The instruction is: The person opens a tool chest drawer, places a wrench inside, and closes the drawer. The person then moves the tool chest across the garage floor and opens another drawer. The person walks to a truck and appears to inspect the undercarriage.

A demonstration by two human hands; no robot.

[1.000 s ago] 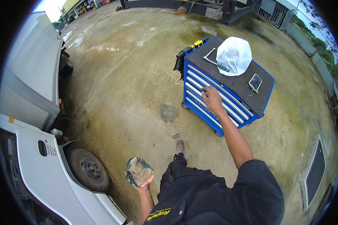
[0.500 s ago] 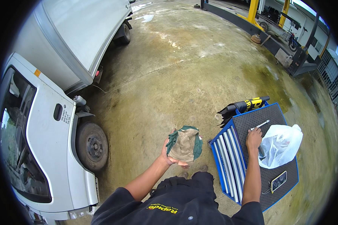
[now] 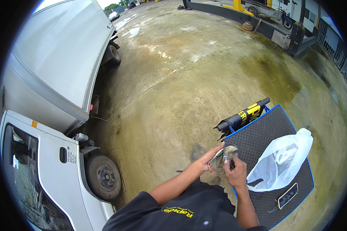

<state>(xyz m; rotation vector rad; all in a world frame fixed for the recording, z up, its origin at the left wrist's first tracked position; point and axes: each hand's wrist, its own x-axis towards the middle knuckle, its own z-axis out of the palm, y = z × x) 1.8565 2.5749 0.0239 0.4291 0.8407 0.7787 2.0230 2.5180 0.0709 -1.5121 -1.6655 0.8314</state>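
My left hand (image 3: 211, 155) is closed around a crumpled beige and green rag (image 3: 218, 163), in front of me at the near left edge of the tool cart. My right hand (image 3: 237, 171) is closed on a silver metal tool (image 3: 226, 158) and presses it against the rag. Only the tool's rounded grey end shows; fingers and cloth cover the rest, so its exact kind cannot be made out. Right of my right hand, a translucent white plastic bag (image 3: 283, 159) lies on the cart's black dimpled top (image 3: 254, 148), a dark object partly under it.
A phone (image 3: 287, 195) with a cord lies on the cart's near right part. A rolled black cover (image 3: 243, 116) with yellow lettering hangs at its far edge. On the left stands a white box truck (image 3: 52, 154). Yellow lift posts and a motorbike (image 3: 286, 19) are far right.
My right hand has lifted the silver tool off the cart and brought it left to the rag. The rag, spread open before, is now bunched around it. My view has shifted.
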